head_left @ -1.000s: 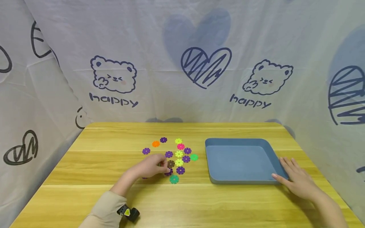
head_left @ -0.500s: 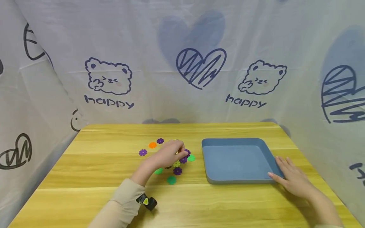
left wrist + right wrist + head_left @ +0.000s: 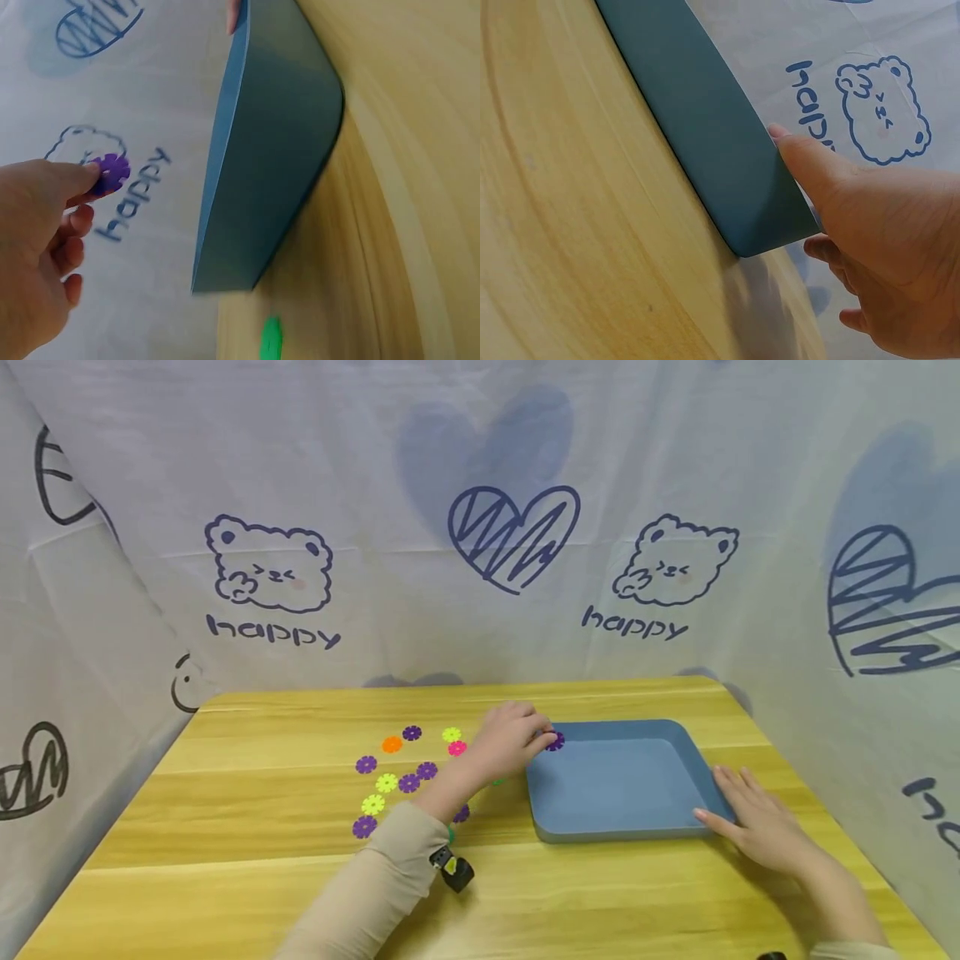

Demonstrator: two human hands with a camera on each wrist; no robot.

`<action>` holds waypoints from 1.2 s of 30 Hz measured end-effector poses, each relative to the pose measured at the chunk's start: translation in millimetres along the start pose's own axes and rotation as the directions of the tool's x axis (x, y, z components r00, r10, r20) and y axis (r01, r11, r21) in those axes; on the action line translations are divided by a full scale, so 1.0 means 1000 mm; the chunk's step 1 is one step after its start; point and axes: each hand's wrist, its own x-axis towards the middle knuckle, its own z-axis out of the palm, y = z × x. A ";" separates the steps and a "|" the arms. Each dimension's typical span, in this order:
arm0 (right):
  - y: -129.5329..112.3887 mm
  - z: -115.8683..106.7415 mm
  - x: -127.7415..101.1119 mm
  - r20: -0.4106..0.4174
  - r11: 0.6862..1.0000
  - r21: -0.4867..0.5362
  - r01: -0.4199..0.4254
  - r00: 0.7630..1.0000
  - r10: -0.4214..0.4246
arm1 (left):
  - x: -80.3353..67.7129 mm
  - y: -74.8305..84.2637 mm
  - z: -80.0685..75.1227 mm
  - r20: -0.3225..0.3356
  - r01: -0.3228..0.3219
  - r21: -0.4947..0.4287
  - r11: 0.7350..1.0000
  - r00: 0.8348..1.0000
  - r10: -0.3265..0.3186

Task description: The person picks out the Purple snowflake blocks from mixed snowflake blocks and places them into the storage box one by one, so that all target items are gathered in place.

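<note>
1. At the tray (image 3: 626, 785), ten-o'clock corner, the left hand (image 3: 512, 737) pinches a purple disc (image 3: 556, 742), unreleased.
2. At four o'clock, the right hand (image 3: 767, 823), fingers spread, touches it.
3. Toward nine, loose discs (image 3: 408, 783) on the counter (image 3: 225, 877) seem left; none shows inside yet.

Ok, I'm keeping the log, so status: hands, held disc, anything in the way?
Left hand pinching purple notched disc. Right hand touching blue-gray tray at near right corner. Disc at tray's far left corner in head view. Nothing seen blocking it.
</note>
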 end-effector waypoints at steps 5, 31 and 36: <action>-0.002 0.000 0.000 -0.008 1.000 -0.001 0.000 1.000 0.000 | 0.024 0.021 0.010 -0.082 -0.035 0.025 0.999 0.996 0.037; -0.004 -0.003 -0.001 -0.014 1.000 0.021 -0.019 1.000 0.019 | 0.108 0.083 0.087 0.139 0.328 -0.473 0.818 0.944 -0.298; -0.004 -0.002 0.000 -0.013 0.999 0.027 -0.020 1.000 0.021 | 0.115 0.088 0.100 0.217 0.463 -0.474 0.749 0.886 -0.410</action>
